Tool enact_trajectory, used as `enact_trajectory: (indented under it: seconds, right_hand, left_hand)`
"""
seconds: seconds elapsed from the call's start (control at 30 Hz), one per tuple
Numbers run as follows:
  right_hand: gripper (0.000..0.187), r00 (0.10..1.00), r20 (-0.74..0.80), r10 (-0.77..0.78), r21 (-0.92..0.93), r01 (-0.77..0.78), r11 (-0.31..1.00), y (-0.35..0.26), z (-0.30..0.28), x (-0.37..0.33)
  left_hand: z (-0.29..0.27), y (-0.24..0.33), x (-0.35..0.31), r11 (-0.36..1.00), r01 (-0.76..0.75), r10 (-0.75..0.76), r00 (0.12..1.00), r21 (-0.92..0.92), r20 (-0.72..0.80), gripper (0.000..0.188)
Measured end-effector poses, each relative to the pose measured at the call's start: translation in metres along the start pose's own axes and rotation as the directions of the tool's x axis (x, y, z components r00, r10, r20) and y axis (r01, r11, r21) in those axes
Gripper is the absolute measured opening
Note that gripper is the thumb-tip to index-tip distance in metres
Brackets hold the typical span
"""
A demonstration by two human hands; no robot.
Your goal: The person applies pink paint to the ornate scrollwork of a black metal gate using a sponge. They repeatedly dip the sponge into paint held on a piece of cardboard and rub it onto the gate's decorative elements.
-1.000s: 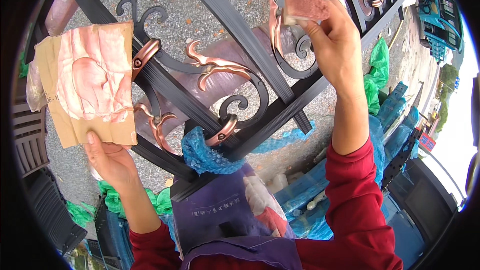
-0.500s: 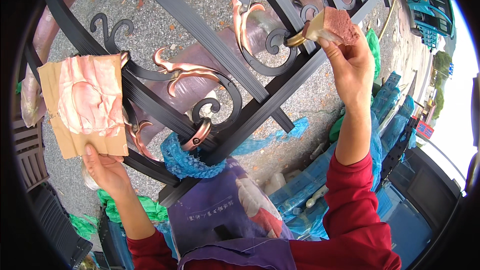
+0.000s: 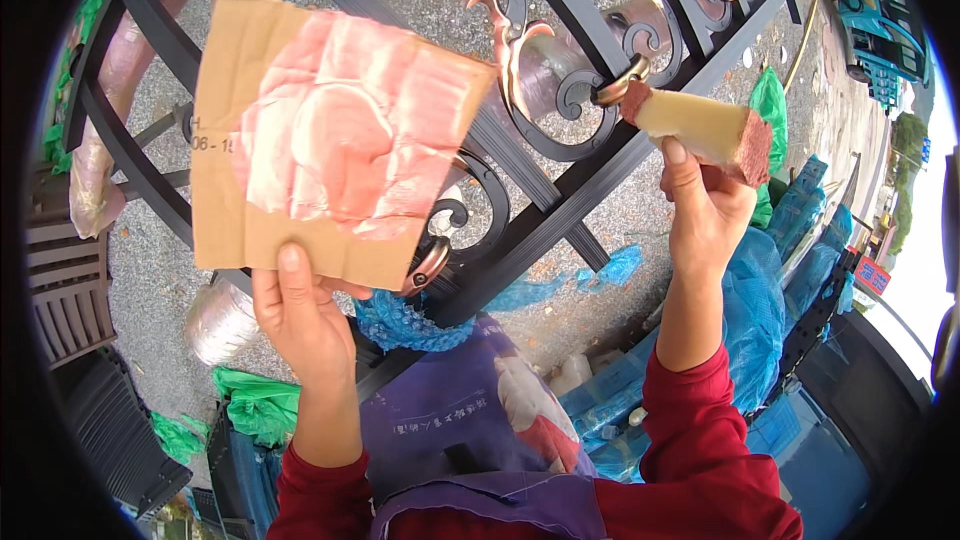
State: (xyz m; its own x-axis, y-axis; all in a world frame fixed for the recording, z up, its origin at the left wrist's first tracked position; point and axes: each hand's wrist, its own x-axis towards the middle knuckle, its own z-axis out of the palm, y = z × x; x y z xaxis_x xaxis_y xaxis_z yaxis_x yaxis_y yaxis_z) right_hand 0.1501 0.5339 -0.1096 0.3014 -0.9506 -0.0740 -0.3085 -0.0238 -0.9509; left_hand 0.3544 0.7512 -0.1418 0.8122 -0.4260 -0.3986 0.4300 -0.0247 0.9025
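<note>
My left hand (image 3: 308,315) grips the lower edge of a cardboard piece (image 3: 228,210), thumb in front. A patch of pinkish copper paint (image 3: 350,140) covers much of the cardboard's face. Between the thumb and fingers of my right hand (image 3: 705,200) is a cream sponge block (image 3: 695,128) with reddish-brown ends. Its far end overlaps a copper-toned collar on the black metal gate (image 3: 600,185) in this view; I cannot tell whether they touch. Scrolls and leaf ornaments (image 3: 510,45) on the gate carry copper highlights. The cardboard hides part of the gate behind it.
Blue net wrapping (image 3: 410,325) surrounds a gate corner near my purple apron (image 3: 430,430). Blue-wrapped pieces (image 3: 735,310) lie at the right, beside green plastic (image 3: 768,105). Plastic-wrapped rolls (image 3: 225,320) and dark slatted panels (image 3: 65,290) are at the left. A teal vehicle (image 3: 885,25) stands far right.
The cardboard has moved right and up, closer to the view. My right hand has lowered slightly and turned the sponge, so more of its cream side shows.
</note>
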Motion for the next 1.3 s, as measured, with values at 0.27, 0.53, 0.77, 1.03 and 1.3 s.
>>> enact_trajectory:
  seconds: [0.27, 0.53, 0.77, 1.03, 1.3]
  right_hand:
    - [0.026, 0.957, 0.15, -0.247, -0.187, 0.273, 0.944, -0.005, 0.026, -0.023]
    - [0.034, 0.977, 0.069, -0.204, -0.276, 0.215, 0.937, 0.004, 0.03, -0.024]
    - [0.02, 0.981, 0.09, -0.175, -0.346, 0.195, 0.918, 0.004, 0.016, -0.024]
    - [0.033, 0.96, 0.222, -0.172, -0.338, 0.241, 0.909, 0.003, 0.022, -0.024]
    - [0.022, 0.981, -0.173, -0.088, -0.189, 0.055, 0.98, 0.038, -0.025, 0.019]
  left_hand:
    - [0.066, -0.011, -0.017, 0.987, 0.142, -0.156, 0.954, 0.073, 0.255, 0.026]
    - [0.078, -0.022, -0.021, 0.985, 0.062, -0.105, 0.956, 0.162, 0.274, 0.023]
    - [0.083, -0.024, -0.021, 0.986, 0.091, -0.125, 0.958, 0.136, 0.259, 0.024]
    - [0.083, -0.028, -0.019, 0.985, 0.091, -0.125, 0.961, 0.146, 0.245, 0.024]
    - [0.054, -0.027, 0.013, 0.991, -0.049, 0.045, 0.998, 0.122, 0.035, 0.025]
